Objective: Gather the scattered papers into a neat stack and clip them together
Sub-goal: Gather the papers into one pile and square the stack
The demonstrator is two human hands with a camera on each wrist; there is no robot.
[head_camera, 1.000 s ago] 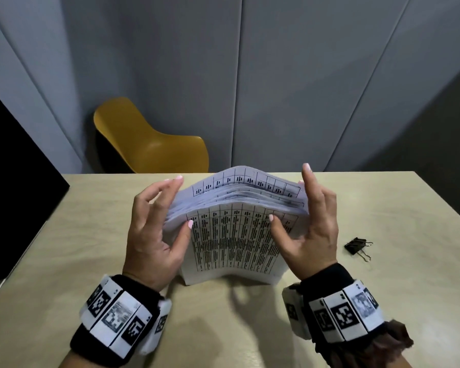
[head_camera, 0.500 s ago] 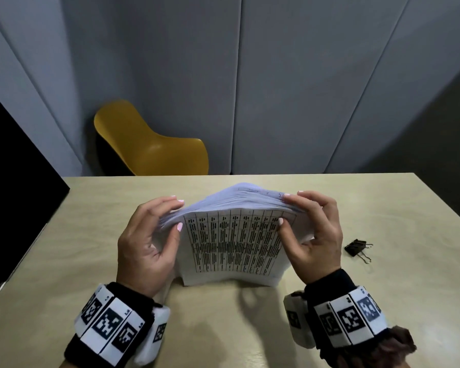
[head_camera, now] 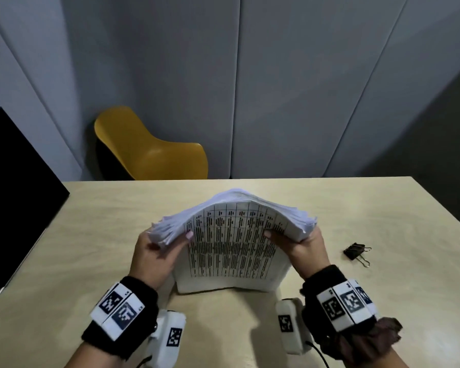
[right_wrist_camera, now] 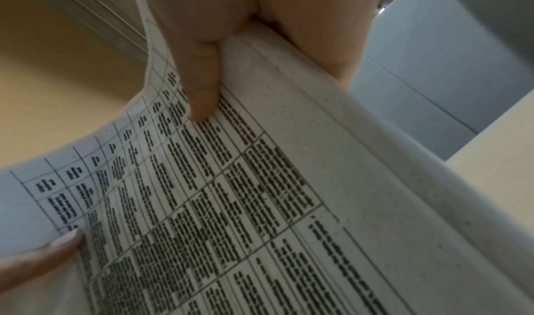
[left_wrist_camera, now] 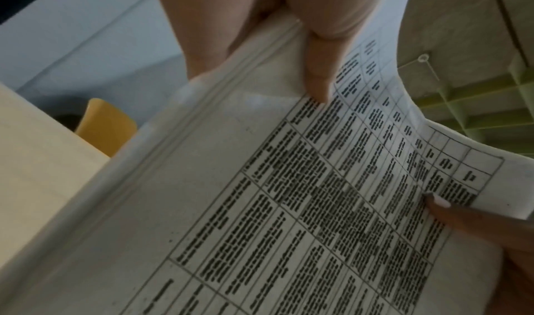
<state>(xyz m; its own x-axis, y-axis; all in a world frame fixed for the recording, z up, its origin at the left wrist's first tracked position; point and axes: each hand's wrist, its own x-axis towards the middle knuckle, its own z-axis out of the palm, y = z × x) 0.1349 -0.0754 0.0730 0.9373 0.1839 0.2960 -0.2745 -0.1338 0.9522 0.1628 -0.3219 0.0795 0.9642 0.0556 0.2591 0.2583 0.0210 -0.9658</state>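
Both thumbs are pressed flat against the printed front sheet of the stack of papers (head_camera: 230,245), left thumb (left_wrist_camera: 315,68) near the left edge, right thumb (right_wrist_camera: 199,87) near the right edge, with the other fingers wrapped round behind. So the left hand (head_camera: 154,257) and the right hand (head_camera: 304,248) each grip one side of the stack, pinching it between thumb and fingers. Pale polished nails show on both thumbs.

The stack stands on its bottom edge on the table (head_camera: 356,208), and the top bows over into an arch, with the sheet edges fanning out a bit at both upper corners, so it's thick but not squared up. The paper is plain white and matte, and the front sheet has a ruled grid full of dense black text that's too blurry to read.

Each wrist wears a fuzzy black band carrying white blocks with square black-and-white markers.

The table is pale wood-look laminate, smooth with a faint sheen. A small black binder clip (head_camera: 356,252) with wire handles lies on it to the right of the right hand, not touching anything.

Behind the table there's a moulded yellow chair (head_camera: 149,150) with a smooth curved shell, against grey wall panels. A flat black slab (head_camera: 14,195), can't tell what it is, sits at the left edge.
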